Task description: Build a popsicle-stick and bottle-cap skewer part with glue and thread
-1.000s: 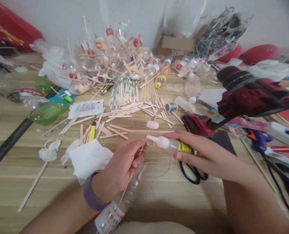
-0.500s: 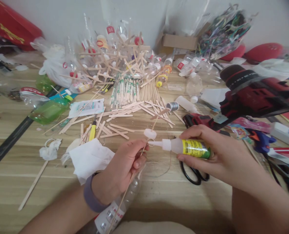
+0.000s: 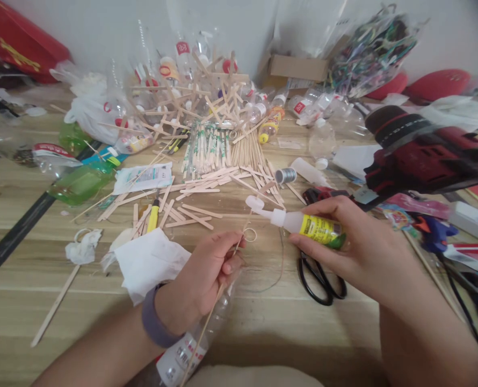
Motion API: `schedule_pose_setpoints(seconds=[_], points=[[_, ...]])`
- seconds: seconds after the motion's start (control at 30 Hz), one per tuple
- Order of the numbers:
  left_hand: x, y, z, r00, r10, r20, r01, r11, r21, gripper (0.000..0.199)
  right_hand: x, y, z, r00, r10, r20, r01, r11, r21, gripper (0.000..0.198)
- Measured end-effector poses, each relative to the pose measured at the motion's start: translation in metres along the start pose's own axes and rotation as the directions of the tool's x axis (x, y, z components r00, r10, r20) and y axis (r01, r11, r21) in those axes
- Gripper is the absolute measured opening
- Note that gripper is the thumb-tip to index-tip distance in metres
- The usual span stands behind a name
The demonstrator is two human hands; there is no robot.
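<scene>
My left hand is closed around a thin wooden skewer, which runs up at a slant from near my lap. Beside its fingertips a small ring stands out from the skewer. Farther up is a white bottle cap, and a flat craft stick lies behind it. In my right hand is a glue bottle with a yellow label, held on its side. Its white nozzle points left and reaches the cap; whether they touch I cannot tell. Under my left hand lies a clear plastic bottle.
Black-handled scissors lie below my right hand, and a red-and-black power drill stands to the right. Craft sticks, a yellow cutter and white tissue lie ahead. Several plastic bottles crowd the back and left.
The glue bottle's nozzle has moved from the ring up to the white cap, and the bottle now tilts more. The cap sits slightly higher. My left hand keeps its grip on the skewer.
</scene>
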State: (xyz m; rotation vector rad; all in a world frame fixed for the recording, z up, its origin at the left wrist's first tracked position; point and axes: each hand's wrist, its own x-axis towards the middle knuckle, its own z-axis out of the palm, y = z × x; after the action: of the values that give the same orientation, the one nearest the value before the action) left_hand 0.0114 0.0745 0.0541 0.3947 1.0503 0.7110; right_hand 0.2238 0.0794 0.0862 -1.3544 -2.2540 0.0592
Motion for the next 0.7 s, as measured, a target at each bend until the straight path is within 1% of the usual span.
schedule_pose_setpoints(seconds=[0.17,0.3,0.4,0.53,0.63,0.7], points=[[0.005,0.0,-0.002,0.999,-0.033,0.01,0.033,0.999,-0.032,0.02,0.002,0.002,0.0,1.0,0.019,0.019,-0.02,0.998,0.053,0.02],[0.007,0.0,-0.003,0.998,-0.055,0.004,0.055,0.998,-0.011,0.023,0.0,0.005,-0.002,0.998,0.047,0.031,-0.05,0.991,0.127,0.023],[0.007,0.0,-0.004,0.998,-0.055,0.011,0.055,0.998,-0.016,0.022,-0.002,0.005,-0.003,0.998,0.05,0.027,-0.053,0.984,0.173,0.022],[0.007,-0.001,-0.003,0.999,-0.035,0.014,0.036,0.999,-0.041,0.019,-0.003,-0.003,-0.003,1.0,0.005,0.026,-0.01,0.977,0.212,0.019],[0.007,-0.001,-0.003,0.999,-0.043,0.011,0.043,0.998,-0.053,0.019,-0.003,-0.011,-0.001,0.997,-0.053,0.048,0.039,0.969,0.245,0.018],[0.007,-0.002,-0.003,0.999,-0.043,0.019,0.044,0.997,-0.07,0.019,-0.003,-0.014,0.001,0.994,-0.093,0.055,0.077,0.968,0.24,0.019]])
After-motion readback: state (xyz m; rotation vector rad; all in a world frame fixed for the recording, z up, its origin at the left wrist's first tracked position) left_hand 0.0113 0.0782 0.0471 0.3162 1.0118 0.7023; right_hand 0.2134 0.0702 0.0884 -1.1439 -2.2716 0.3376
